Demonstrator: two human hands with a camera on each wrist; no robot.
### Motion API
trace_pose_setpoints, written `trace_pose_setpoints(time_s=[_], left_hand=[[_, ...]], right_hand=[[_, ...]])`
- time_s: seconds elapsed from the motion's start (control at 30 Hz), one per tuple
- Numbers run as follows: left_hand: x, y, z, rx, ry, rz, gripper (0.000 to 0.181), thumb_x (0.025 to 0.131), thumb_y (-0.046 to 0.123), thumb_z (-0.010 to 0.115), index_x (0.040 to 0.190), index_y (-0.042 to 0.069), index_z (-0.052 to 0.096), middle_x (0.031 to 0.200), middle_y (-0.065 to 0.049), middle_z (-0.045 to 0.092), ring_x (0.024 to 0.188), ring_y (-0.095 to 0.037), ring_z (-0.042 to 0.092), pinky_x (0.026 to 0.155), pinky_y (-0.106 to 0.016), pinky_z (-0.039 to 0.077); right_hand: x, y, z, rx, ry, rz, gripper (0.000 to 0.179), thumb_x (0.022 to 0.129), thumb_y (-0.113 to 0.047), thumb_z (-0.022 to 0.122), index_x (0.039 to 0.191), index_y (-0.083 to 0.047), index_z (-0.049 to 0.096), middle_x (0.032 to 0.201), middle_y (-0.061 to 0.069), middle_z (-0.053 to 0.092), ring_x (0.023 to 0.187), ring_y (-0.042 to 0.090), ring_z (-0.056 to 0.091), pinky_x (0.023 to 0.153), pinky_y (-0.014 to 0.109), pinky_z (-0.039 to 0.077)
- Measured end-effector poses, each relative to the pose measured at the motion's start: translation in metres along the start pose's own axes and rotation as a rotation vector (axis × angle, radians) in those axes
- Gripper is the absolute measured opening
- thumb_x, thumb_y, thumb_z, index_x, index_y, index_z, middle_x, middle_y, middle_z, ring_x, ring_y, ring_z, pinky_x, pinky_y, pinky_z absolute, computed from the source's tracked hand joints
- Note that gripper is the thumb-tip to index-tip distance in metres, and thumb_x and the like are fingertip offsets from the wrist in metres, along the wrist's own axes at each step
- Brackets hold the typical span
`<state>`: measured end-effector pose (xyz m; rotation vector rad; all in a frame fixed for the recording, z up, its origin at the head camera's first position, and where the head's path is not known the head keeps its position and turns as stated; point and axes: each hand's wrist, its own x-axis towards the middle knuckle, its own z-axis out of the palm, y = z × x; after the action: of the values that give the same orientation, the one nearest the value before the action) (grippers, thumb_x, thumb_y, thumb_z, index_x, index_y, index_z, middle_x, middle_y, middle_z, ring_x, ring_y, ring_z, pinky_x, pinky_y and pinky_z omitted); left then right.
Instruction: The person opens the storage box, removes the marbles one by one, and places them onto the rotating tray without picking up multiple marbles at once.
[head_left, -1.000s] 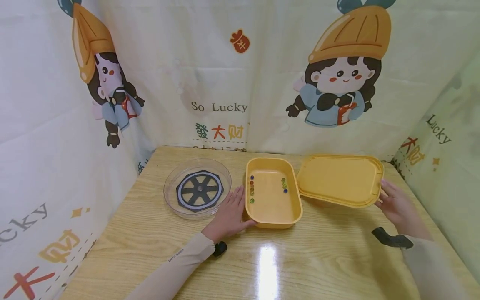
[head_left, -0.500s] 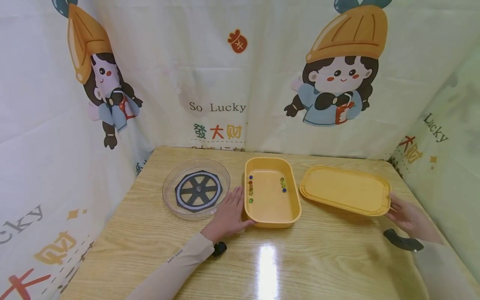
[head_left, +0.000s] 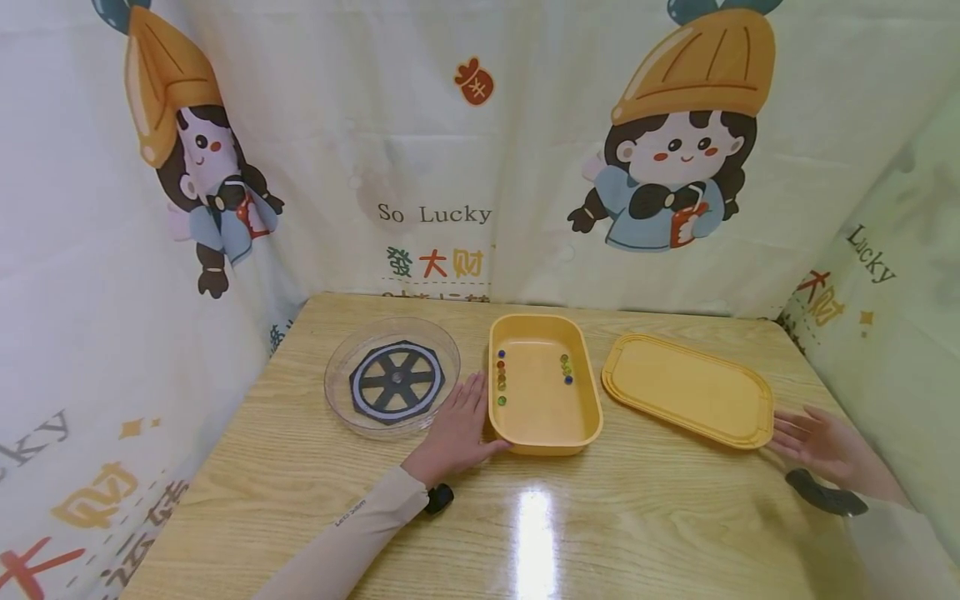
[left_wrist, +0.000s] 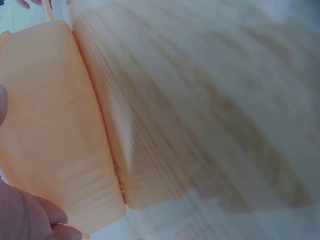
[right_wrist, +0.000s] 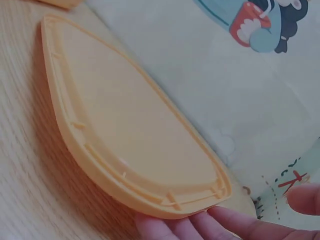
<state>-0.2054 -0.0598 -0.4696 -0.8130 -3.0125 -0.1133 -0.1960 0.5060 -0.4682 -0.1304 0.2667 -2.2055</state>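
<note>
My left hand (head_left: 456,429) rests against a yellow plastic box (head_left: 546,425), its straight fingers along the left side and the thumb at the near corner. In the left wrist view the box's outer wall (left_wrist: 50,115) fills the left part. Small coloured glass marbles (head_left: 502,375) sit in two rows inside the box. To the right lies the yellow lid (head_left: 686,392), rimmed underside up. My right hand (head_left: 825,446) is at its right end, fingers extended with the tips right at the edge. The right wrist view shows the thumb (right_wrist: 305,199) held away from the lid (right_wrist: 125,115).
Left of the box stands a round clear dish (head_left: 339,414) with a black spoked wheel shape (head_left: 397,379) in it. A printed curtain (head_left: 540,183) hangs behind and at both sides of the wooden table (head_left: 637,517).
The lid has come down, its right end swinging toward the near side. My right hand has moved right and nearer, its thumb leaving the lid. My left hand has stayed at the box.
</note>
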Motion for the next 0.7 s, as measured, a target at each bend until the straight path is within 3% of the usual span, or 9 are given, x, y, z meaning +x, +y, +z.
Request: trace_pose_setpoints(time_s=[0.23, 0.53, 0.63, 0.7], left_hand=[[-0.001, 0.000, 0.000, -0.003, 0.008, -0.001, 0.100, 0.086, 0.069, 0.041, 0.148, -0.004, 0.014, 0.157, -0.017, 0.013, 0.147, -0.027, 0.012, 0.118, -0.041, 0.014], [-0.002, -0.003, 0.000, -0.031, -0.008, 0.016, 0.098, 0.087, 0.069, 0.038, 0.149, -0.003, 0.011, 0.158, -0.018, 0.008, 0.147, -0.029, 0.008, 0.119, -0.039, 0.012], [-0.004, -0.006, -0.004, -0.053, -0.012, 0.035, 0.098, 0.087, 0.069, 0.038, 0.149, -0.002, 0.010, 0.158, -0.018, 0.007, 0.147, -0.030, 0.008, 0.119, -0.040, 0.013], [-0.006, -0.009, -0.008, -0.070, -0.004, 0.051, 0.096, 0.088, 0.065, 0.042, 0.149, -0.002, 0.011, 0.157, -0.020, 0.009, 0.146, -0.032, 0.010, 0.118, -0.042, 0.015]], right_hand=[[-0.004, 0.006, 0.001, -0.007, 0.004, -0.006, 0.087, 0.097, -0.055, 0.003, 0.130, 0.013, 0.045, 0.138, 0.030, 0.042, 0.135, 0.042, 0.035, 0.117, 0.048, 0.013], [-0.002, 0.013, 0.007, -0.035, -0.012, 0.018, 0.074, 0.101, -0.046, 0.009, 0.130, 0.012, 0.045, 0.138, 0.030, 0.043, 0.135, 0.043, 0.034, 0.117, 0.050, 0.011], [0.000, 0.014, 0.014, -0.130, 0.011, 0.028, 0.075, 0.100, -0.043, 0.001, 0.129, 0.007, 0.049, 0.136, 0.025, 0.047, 0.132, 0.040, 0.040, 0.115, 0.050, 0.019], [0.002, 0.014, 0.021, -0.275, 0.048, 0.017, 0.074, 0.100, -0.039, -0.003, 0.127, 0.000, 0.054, 0.133, 0.018, 0.054, 0.128, 0.034, 0.048, 0.112, 0.047, 0.030]])
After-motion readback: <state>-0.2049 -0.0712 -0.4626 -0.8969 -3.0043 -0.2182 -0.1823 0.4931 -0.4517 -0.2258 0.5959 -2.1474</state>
